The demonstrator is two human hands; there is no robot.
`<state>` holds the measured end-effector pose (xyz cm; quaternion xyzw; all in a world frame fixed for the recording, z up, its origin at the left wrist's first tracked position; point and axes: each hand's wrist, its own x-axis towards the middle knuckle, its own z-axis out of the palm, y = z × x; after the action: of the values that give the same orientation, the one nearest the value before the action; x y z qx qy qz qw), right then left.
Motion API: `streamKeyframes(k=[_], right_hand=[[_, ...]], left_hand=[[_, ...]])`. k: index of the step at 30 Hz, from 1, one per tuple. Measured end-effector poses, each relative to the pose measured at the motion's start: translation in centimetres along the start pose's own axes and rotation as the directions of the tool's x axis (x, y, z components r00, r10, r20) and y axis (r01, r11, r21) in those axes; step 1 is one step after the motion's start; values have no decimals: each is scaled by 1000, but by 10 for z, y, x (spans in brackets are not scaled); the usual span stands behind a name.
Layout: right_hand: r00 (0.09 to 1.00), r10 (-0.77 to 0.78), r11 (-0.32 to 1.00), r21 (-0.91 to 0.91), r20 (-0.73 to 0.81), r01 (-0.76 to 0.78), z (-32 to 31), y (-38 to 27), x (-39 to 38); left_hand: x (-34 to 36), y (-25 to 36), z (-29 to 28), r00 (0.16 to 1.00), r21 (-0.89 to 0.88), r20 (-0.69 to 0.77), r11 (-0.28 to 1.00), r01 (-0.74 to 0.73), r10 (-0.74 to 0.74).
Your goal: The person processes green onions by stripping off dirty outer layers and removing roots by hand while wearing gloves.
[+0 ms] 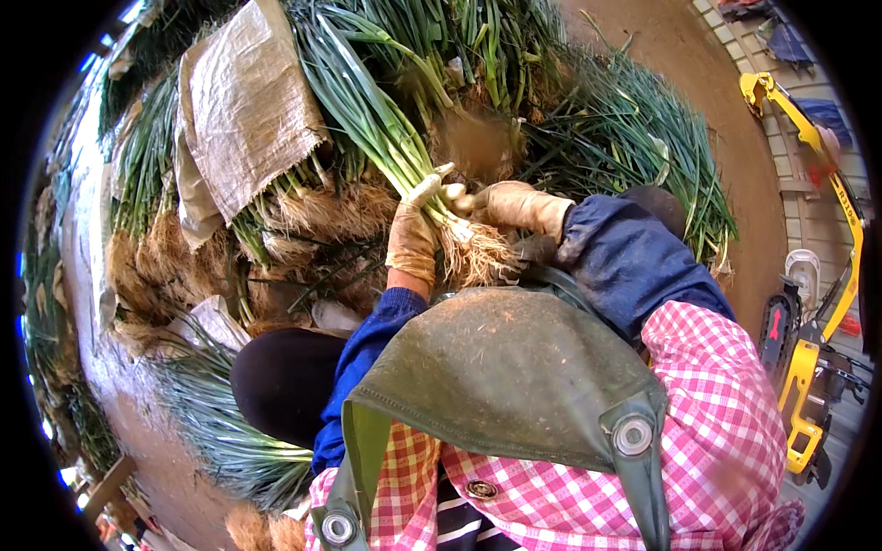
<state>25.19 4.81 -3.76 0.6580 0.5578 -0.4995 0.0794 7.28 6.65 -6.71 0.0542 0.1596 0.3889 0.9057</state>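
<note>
Spread on a brown floor (749, 197): heaped green onions (634, 138) at right, another green onion pile (216, 418) at lower left.

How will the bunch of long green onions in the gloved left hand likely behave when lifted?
The bunch of long green onions likely flops at its thin leaves; the thicker pale stems look stiffer. Its tangled, hairy tan roots may snag.

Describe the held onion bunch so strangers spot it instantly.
Start at the broad olive-green apron, bottom centre. Just above, the tan-gloved left hand grips a long, white-stemmed green onion bunch. Unlike the piled green bunches nearby, it is held.
</note>
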Motion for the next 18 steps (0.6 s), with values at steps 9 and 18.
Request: streamKeyframes(k=[9,18], right_hand=[[716,-466,885,-264,-520,384,-69,-33,45],[741,-446,889,-348,-502,298,-74,-93,78]], left_hand=[[2,-3,5,991,58,-134,998,-5,13],[-7,7,-7,991,155,-109,983,99,-83]])
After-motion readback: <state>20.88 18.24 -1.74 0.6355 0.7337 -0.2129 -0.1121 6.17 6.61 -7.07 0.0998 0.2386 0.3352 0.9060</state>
